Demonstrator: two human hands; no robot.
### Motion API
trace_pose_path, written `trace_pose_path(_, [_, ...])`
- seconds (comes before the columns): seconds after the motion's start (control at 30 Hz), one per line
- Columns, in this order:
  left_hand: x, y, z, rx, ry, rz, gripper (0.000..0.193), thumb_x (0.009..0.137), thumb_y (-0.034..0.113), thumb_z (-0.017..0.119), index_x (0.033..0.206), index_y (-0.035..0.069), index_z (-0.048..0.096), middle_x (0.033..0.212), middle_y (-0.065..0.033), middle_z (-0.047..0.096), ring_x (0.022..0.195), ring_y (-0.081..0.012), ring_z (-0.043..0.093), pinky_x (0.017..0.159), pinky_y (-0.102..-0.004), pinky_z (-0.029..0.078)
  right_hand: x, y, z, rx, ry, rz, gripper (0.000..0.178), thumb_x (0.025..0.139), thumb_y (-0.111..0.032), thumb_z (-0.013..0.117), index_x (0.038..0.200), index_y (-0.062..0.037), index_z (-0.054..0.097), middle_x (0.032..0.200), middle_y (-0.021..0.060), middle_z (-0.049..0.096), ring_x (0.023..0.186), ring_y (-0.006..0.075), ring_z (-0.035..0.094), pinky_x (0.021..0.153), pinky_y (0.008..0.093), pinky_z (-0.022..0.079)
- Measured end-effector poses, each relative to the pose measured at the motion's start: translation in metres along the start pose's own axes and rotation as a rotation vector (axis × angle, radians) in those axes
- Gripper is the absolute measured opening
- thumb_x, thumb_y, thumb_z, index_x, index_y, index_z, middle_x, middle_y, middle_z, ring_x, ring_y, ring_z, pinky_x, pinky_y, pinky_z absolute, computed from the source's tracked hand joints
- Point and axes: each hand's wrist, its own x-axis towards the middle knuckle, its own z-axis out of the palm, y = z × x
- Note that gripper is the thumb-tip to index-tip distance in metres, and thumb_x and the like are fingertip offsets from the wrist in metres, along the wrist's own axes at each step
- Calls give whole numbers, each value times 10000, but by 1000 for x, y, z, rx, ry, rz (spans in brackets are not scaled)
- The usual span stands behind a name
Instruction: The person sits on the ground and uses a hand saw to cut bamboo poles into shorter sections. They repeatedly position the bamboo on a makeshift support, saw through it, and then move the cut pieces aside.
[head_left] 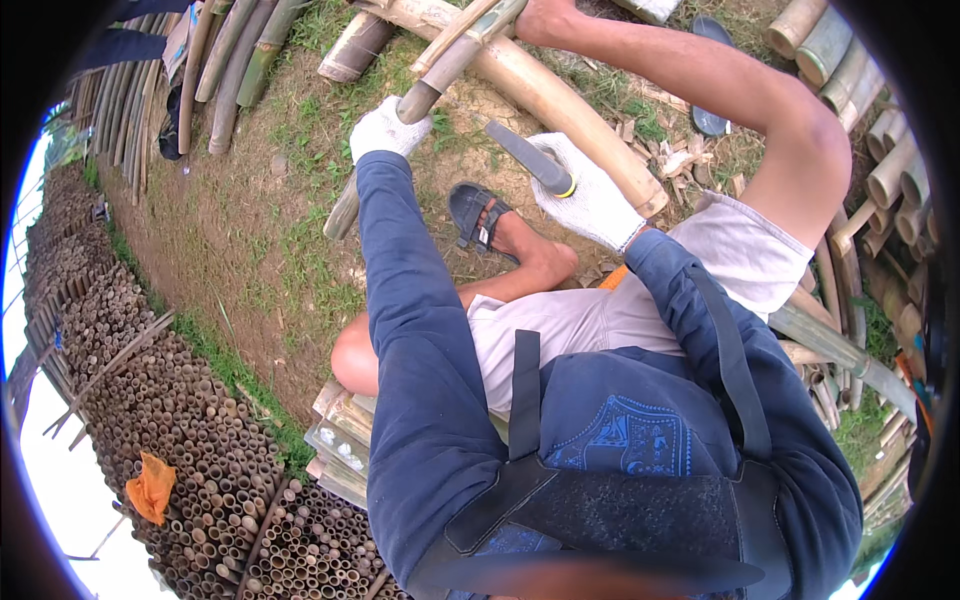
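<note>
My left hand (385,132), in a white knit glove, is closed at the near end of a greyish bamboo pole (458,62); its fingers are partly hidden. A shorter bamboo length (343,208) shows just below that hand. In my right hand (590,192), also gloved, is a knife (522,152) with a broad dark blade and a yellow ring near the grip. Its blade points up and left, toward the pole but apart from it. Beneath the pole's far part lies a thick pale bamboo trunk (565,118). My bare right foot (545,18) is beside the pole's far part.
Bamboo poles lie stacked at the upper left (235,50) and right (890,175). A large bank of cut bamboo ends (210,450) fills the lower left, with an orange cloth (152,487) on it. Pale chips (685,160) and a loose sandal (712,75) lie beyond my right hand.
</note>
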Motion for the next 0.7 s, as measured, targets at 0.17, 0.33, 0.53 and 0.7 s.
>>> trace_pose_path(0.17, [7, -3, 1, 118, -129, -64, 572, 819, 625, 744, 1203, 201, 768, 1123, -183, 801, 1071, -403, 761, 951, -500, 594, -120, -61, -76, -33, -87, 173, 557, 915, 13, 727, 1446, -45, 567, 1315, 153, 683, 1191, 232, 695, 1031, 353, 531])
trace_pose_path(0.33, [13, -9, 5, 187, -178, -126, 651, 797, 648, 770, 1271, 203, 746, 1160, -175, 799, 1090, -387, 762, 968, -485, 589, -113, -70, -66, -57, -11, 90, 542, 914, 8, 727, 1433, -53, 585, 1247, 143, 686, 1148, 258, 707, 1008, 366, 543])
trace_pose_path(0.53, [-2, -2, -1, 30, -33, -2, 454, 842, 566, 730, 1098, 196, 790, 1057, -182, 807, 1029, -420, 762, 913, -518, 604, 6, 9, -3, -18, -78, 9, 515, 943, -145, 738, 1437, -138, 593, 1236, 158, 695, 1098, 339, 704, 985, 407, 556])
trace_pose_path(0.7, [3, -2, 1, 3, -32, 17, 433, 839, 540, 741, 1083, 185, 787, 1044, -180, 808, 1020, -418, 765, 906, -517, 605, -92, -40, -55, -39, 14, -48, 592, 881, -4, 746, 1446, -83, 587, 1270, 150, 684, 1158, 291, 714, 1009, 391, 552])
